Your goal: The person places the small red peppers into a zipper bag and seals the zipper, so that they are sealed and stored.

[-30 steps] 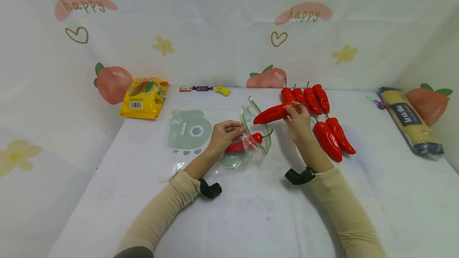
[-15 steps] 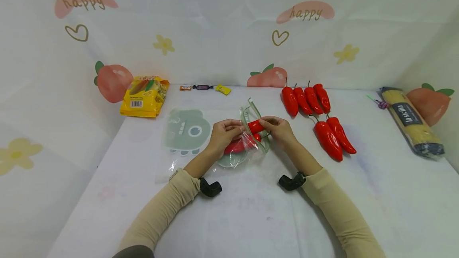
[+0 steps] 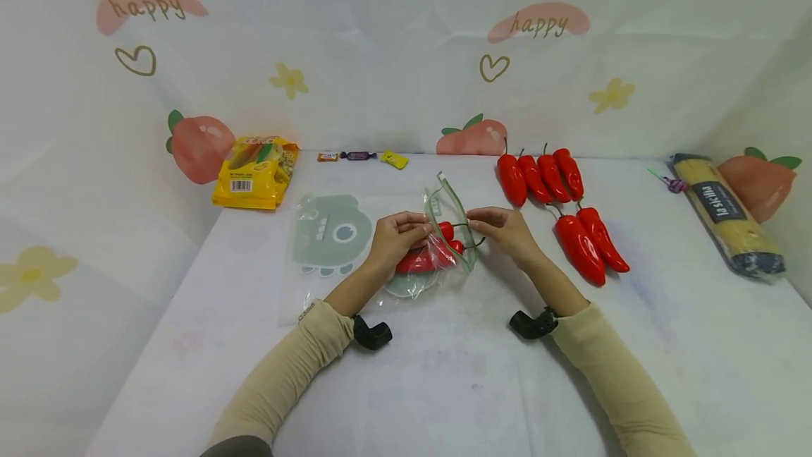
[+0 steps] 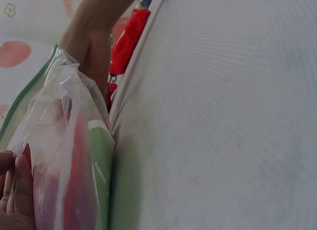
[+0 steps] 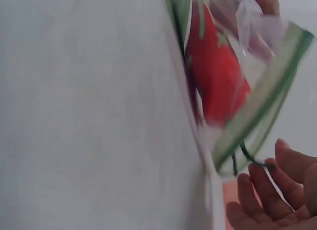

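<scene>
Head view, center frame: a left hand (image 3: 401, 238) pinches a clear, green-rimmed zip bag (image 3: 411, 286) with two red peppers (image 3: 419, 260) inside, stems (image 5: 251, 158) poking past its mouth, where a right hand (image 3: 505, 233), fingers loosely parted, meets them; six loose peppers (image 3: 579, 249) lie right of center.

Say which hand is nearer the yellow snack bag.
Left: the left hand grips the clear bag, front-right of the yellow snack bag; the right hand is farther right, at the clear bag's opening.
</scene>
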Demonstrator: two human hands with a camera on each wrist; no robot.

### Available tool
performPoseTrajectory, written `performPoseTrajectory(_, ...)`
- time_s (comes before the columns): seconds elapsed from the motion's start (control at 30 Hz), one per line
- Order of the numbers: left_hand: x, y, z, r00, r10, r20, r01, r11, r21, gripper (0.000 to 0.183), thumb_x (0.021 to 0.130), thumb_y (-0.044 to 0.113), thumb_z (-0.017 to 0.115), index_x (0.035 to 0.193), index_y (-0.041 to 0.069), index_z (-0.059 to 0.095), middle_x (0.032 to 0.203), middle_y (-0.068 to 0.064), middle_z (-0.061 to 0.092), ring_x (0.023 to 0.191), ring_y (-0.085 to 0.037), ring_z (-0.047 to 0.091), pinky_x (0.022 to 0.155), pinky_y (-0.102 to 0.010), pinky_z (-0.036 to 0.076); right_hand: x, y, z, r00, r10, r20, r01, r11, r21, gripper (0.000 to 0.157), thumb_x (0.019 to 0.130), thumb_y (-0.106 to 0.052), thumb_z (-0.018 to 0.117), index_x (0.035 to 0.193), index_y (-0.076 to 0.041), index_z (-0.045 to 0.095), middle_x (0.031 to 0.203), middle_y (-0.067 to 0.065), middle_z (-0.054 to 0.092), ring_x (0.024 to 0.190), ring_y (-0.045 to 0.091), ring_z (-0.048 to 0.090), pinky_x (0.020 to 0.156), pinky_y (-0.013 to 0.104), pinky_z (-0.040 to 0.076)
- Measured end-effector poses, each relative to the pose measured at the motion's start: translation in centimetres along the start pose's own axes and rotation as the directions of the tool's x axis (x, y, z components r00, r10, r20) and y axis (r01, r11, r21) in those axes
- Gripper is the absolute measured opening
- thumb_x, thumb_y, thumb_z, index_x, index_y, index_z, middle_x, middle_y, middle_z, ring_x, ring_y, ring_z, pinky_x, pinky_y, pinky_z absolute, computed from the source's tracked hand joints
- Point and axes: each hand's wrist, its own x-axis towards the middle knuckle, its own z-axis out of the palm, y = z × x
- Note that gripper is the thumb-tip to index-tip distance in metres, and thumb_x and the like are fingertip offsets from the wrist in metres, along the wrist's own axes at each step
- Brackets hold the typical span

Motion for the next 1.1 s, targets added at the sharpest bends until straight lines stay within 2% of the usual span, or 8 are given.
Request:
performPoseTrajectory(0.1, 0.0, 0.0, 0.0, 1.000, -0.001, -0.001, 0.001, 1.000, 0.003, 0.023, 0.085, 0.001, 0.061, 0.106, -0.009, 0.059, 0.071, 0.005, 0.065, 0.063, -0.005, 0.063, 0.063, -0.020, 0.056, -0.9, 0.6, -2.1, 0.998, -0.026, -0.052, 0.026, 1.000, -0.005, 0.045, 0.090, -0.030, 0.057, 0.129, -0.009, 0.052, 0.129, 0.013, 0.055, 0.117, 0.018, 0.051, 0.101, 0.034, 0.044)
performPoseTrajectory(0.2, -0.1, 0.0, -0.1, 1.000, -0.011, -0.004, 0.011, 1.000, 0.010, 0.023, 0.085, 0.002, 0.061, 0.106, -0.007, 0.060, 0.073, 0.005, 0.065, 0.064, -0.005, 0.063, 0.064, -0.019, 0.056, -2.1, 1.0, -4.4, 0.990, -0.032, -0.135, 0.030, 0.999, -0.013, 0.049, 0.090, -0.033, 0.056, 0.132, -0.010, 0.048, 0.131, 0.013, 0.053, 0.109, 0.003, 0.054, 0.095, 0.022, 0.046)
performPoseTrajectory(0.33, 0.0, 0.0, -0.1, 1.000, -0.018, -0.003, 0.018, 1.000, 0.009, 0.023, 0.085, 0.002, 0.061, 0.106, -0.006, 0.060, 0.073, 0.005, 0.065, 0.065, -0.005, 0.063, 0.065, -0.019, 0.056, -3.7, 1.5, -7.2, 0.965, -0.028, -0.260, 0.033, 0.999, 0.015, 0.052, 0.089, -0.033, 0.057, 0.134, -0.008, 0.046, 0.130, 0.007, 0.055, 0.098, -0.010, 0.053, 0.084, 0.008, 0.046)
performPoseTrajectory(0.43, 0.0, 0.0, -0.2, 1.000, -0.014, -0.002, 0.014, 1.000, 0.002, 0.023, 0.085, 0.002, 0.061, 0.106, -0.007, 0.060, 0.073, 0.005, 0.065, 0.065, -0.005, 0.063, 0.064, -0.019, 0.056, -4.2, 2.0, -8.6, 0.940, -0.016, -0.341, 0.011, 1.000, -0.016, 0.053, 0.090, -0.031, 0.057, 0.134, -0.005, 0.046, 0.128, 0.008, 0.056, 0.098, -0.006, 0.056, 0.079, 0.004, 0.046)
performPoseTrajectory(0.53, 0.0, 0.0, -0.2, 1.000, -0.019, -0.003, 0.019, 1.000, -0.003, 0.023, 0.085, 0.001, 0.061, 0.106, -0.007, 0.060, 0.073, 0.005, 0.065, 0.065, -0.005, 0.063, 0.064, -0.019, 0.056, -4.4, 2.3, -9.4, 0.926, 0.000, -0.376, -0.057, 0.989, -0.139, 0.051, 0.091, -0.030, 0.054, 0.133, -0.003, 0.045, 0.130, 0.016, 0.053, 0.110, 0.012, 0.057, 0.090, 0.017, 0.048)
performPoseTrajectory(0.63, 0.0, 0.0, -0.2, 1.000, -0.025, -0.004, 0.025, 1.000, 0.000, 0.023, 0.085, 0.002, 0.062, 0.106, -0.007, 0.060, 0.073, 0.004, 0.065, 0.065, -0.005, 0.063, 0.064, -0.019, 0.056, -4.4, 2.7, -9.5, 0.934, 0.009, -0.358, -0.112, 0.957, -0.268, 0.052, 0.092, -0.029, 0.053, 0.135, -0.003, 0.043, 0.131, 0.021, 0.050, 0.123, 0.034, 0.046, 0.099, 0.039, 0.043)
performPoseTrajectory(0.7, 0.0, -0.1, -0.2, 1.000, -0.029, -0.004, 0.029, 1.000, 0.002, 0.023, 0.085, 0.002, 0.062, 0.106, -0.006, 0.060, 0.074, 0.004, 0.065, 0.065, -0.006, 0.063, 0.065, -0.020, 0.056, -4.4, 2.8, -9.4, 0.939, -0.007, -0.343, -0.108, 0.943, -0.314, 0.052, 0.092, -0.025, 0.055, 0.135, -0.001, 0.042, 0.131, 0.024, 0.049, 0.124, 0.038, 0.044, 0.100, 0.049, 0.040)
performPoseTrajectory(1.1, 0.0, 0.0, -0.2, 1.000, -0.025, 0.001, 0.025, 1.000, 0.003, 0.023, 0.085, 0.003, 0.062, 0.107, -0.006, 0.060, 0.073, 0.004, 0.065, 0.065, -0.006, 0.063, 0.065, -0.020, 0.056, -4.5, 3.2, -9.7, 0.922, -0.045, -0.385, -0.100, 0.932, -0.348, 0.045, 0.091, -0.012, 0.053, 0.132, 0.002, 0.045, 0.127, 0.028, 0.050, 0.118, 0.041, 0.048, 0.098, 0.050, 0.041)
